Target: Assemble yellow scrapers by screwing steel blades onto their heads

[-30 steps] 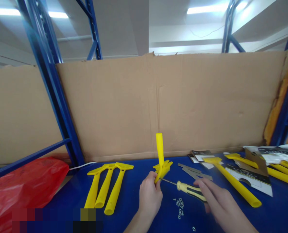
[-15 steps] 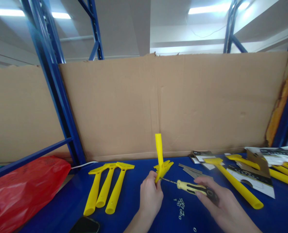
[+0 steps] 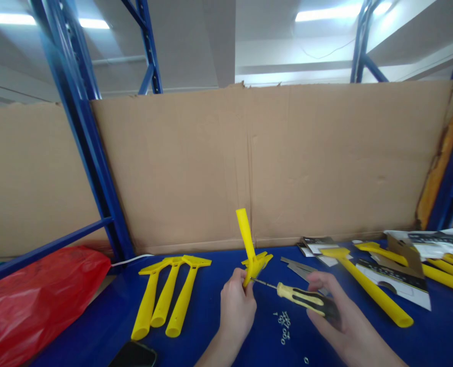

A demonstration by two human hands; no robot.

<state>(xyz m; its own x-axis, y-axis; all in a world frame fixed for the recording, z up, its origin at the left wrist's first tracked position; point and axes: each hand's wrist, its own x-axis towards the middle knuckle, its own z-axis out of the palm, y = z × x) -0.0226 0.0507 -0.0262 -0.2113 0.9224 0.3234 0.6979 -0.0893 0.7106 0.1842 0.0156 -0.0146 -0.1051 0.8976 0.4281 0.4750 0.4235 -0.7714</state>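
In my left hand (image 3: 237,306) is the head end of a yellow plastic scraper handle (image 3: 244,232), whose hollow grip points up and leans left. My right hand (image 3: 343,316) has its fingers around the rear of a black-and-cream screwdriver (image 3: 297,297). The screwdriver's thin shaft points left, and its tip meets the yellow head by my left fingertips. Just behind lie small yellow head pieces (image 3: 265,258), partly hidden. Flat grey metal blades (image 3: 297,268) rest between the hands, farther back. Small screws and nuts (image 3: 284,323) lie scattered below the screwdriver.
Three yellow scraper handles (image 3: 186,293) lie at left, near a dark phone (image 3: 134,354) and a red plastic bag (image 3: 43,300). To the right are more yellow handles (image 3: 379,290) and printed card packaging (image 3: 398,285). A cardboard wall (image 3: 195,168) backs the blue tabletop (image 3: 203,326).
The held handle's grip has tilted to the left. My right hand's fingers have loosened and shifted slightly on the screwdriver, whose tip stays at the yellow head.
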